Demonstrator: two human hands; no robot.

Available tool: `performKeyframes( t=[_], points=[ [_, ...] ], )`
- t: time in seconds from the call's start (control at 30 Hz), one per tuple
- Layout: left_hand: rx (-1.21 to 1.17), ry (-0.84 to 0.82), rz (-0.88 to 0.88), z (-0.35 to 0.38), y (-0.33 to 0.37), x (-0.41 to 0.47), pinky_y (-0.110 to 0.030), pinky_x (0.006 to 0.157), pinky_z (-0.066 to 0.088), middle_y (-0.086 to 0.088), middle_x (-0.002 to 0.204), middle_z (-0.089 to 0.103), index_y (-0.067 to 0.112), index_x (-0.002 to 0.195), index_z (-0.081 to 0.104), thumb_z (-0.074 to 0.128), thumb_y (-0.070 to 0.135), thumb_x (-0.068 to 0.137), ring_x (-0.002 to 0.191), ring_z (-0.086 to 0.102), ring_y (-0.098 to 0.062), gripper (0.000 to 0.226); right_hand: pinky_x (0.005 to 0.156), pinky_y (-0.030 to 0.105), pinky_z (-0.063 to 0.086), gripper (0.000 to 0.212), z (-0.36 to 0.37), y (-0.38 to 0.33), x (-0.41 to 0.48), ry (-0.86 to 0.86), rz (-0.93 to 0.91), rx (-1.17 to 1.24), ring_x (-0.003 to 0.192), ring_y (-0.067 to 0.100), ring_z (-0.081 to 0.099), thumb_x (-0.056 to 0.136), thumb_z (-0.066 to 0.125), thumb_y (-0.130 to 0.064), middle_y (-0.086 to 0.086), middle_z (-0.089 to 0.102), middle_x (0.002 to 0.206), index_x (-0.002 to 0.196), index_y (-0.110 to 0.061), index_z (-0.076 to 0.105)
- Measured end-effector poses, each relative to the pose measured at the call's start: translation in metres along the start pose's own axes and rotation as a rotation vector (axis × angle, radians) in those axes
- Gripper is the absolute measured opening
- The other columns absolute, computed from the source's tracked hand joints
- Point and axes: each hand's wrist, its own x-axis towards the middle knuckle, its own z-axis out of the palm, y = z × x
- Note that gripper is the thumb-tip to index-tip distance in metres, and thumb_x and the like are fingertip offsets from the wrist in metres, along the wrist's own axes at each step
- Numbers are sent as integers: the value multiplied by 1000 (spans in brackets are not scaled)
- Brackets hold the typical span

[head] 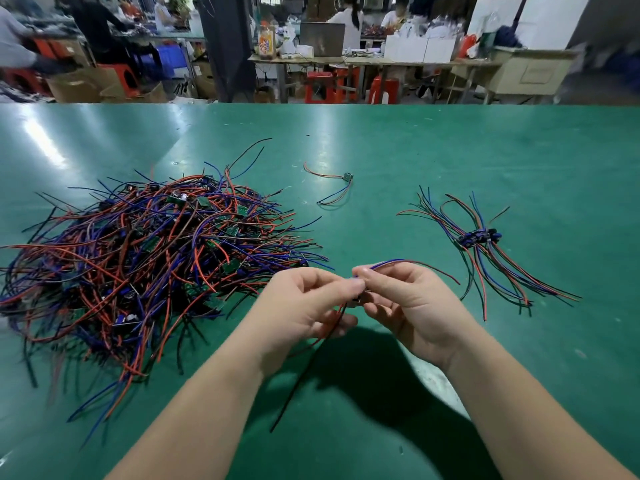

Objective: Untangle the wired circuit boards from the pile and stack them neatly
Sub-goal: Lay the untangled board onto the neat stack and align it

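In the lower middle of the frame one wired board (356,299) is held up above the tabletop (450,150) between both hands. The left hand (308,306) is pinched on it from the left with thumb and forefinger pressed together, and the right hand (405,306) is pinched on it from the right. Because of this the board is almost hidden, and only a small dark part is seen between the fingertips. Its wires (398,260) are spread to two sides: some go up and to the right over the right hand, and a red and a black one hang down toward the bottom of the frame. It is probably held in the air like this so that the wires can fall free and be straightened before it is put down. The pile (145,258) lies at the left of the frame, large and much tangled, so most of the work is judged to be not yet done. The stack (479,237) lies at the right, well apart from the pile, with the boards gathered in the middle and the wires fanned out up and down; this distance likely keeps sorted wires from being caught again. One loose board (347,177) lies alone in the upper middle, and the reason cannot be told.
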Motion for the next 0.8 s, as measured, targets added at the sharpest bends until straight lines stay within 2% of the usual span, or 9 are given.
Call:
performKeyframes(
  t=[0.17,0.23,0.33,0.5,0.57,0.67,0.8],
  points=[
    [-47,64,-14,6,-9,2,-22,51,53,-6,66,70,4,80,66,80,22,56,54,66,-15,33,45,14,38,17,-4,4,4,46,-38,-115,49,8,50,55,76,-21,6,63,64,65,-9,70],
    [-92,56,-39,8,-9,2,-20,48,52,-5,70,72,6,81,68,78,23,55,53,65,-13,32,46,14,39,21,-4,4,4,35,-40,-102,50,8,50,54,77,-23,7,62,65,66,-7,71],
    [-118,39,-51,9,-9,2,-19,47,51,-6,72,73,10,71,73,78,24,56,53,65,-12,21,51,14,41,22,-5,4,5,18,-42,-107,55,7,56,53,75,-27,2,64,63,65,-10,73],
    [-82,-17,-77,7,-8,0,-19,49,51,-8,73,72,11,69,76,78,27,55,55,65,-12,20,54,19,53,8,-7,5,7,24,-44,6,59,13,66,64,68,-14,7,70,69,63,-8,73],
    [-73,-26,-93,7,-8,0,-19,49,50,-8,71,72,10,69,75,78,23,60,54,65,-12,16,53,20,54,5,-8,5,9,58,-31,28,60,16,68,66,68,-8,10,70,68,66,-7,73],
    [-31,-58,-125,8,-11,1,-19,49,50,-8,69,70,8,72,72,76,11,74,54,64,-11,5,52,21,55,7,-14,1,13,136,-19,49,58,19,70,80,62,3,11,69,64,79,-1,67],
    [-9,-83,-140,12,-14,1,-19,50,50,-11,67,68,4,76,71,75,6,76,53,63,-13,5,49,20,54,8,-27,-10,22,253,4,83,57,20,70,85,57,8,11,68,61,83,2,62]
  ],
)
